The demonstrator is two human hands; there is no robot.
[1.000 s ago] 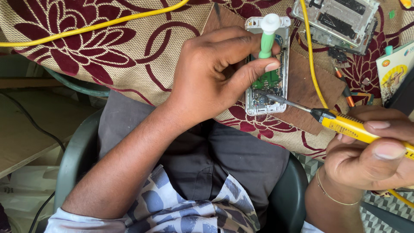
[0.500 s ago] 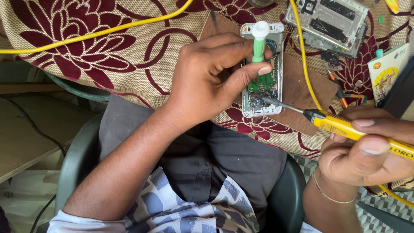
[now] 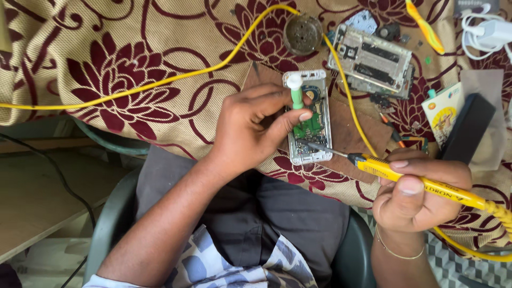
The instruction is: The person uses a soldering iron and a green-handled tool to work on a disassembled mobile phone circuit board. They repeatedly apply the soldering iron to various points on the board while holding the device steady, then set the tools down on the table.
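Yellow soldering iron (image 3: pixel 426 184) clamped in my right grip (image 3: pixel 418 194), tip on opened phone's board (image 3: pixel 309 125); left grip (image 3: pixel 250 128) pinches green-handled tool (image 3: pixel 295 93). Soldering underway; steadiness needed.

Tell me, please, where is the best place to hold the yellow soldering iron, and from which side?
Probably the yellow handle of the soldering iron, from the cable end on the right, as the right hand grips it. The bare metal tip points left into the opened phone, so keep fingers behind the yellow part.

A table is draped with a flowered cloth (image 3: pixel 106 69); a green chair (image 3: pixel 109 224) and wooden floor (image 3: pixel 37 202) are seen.
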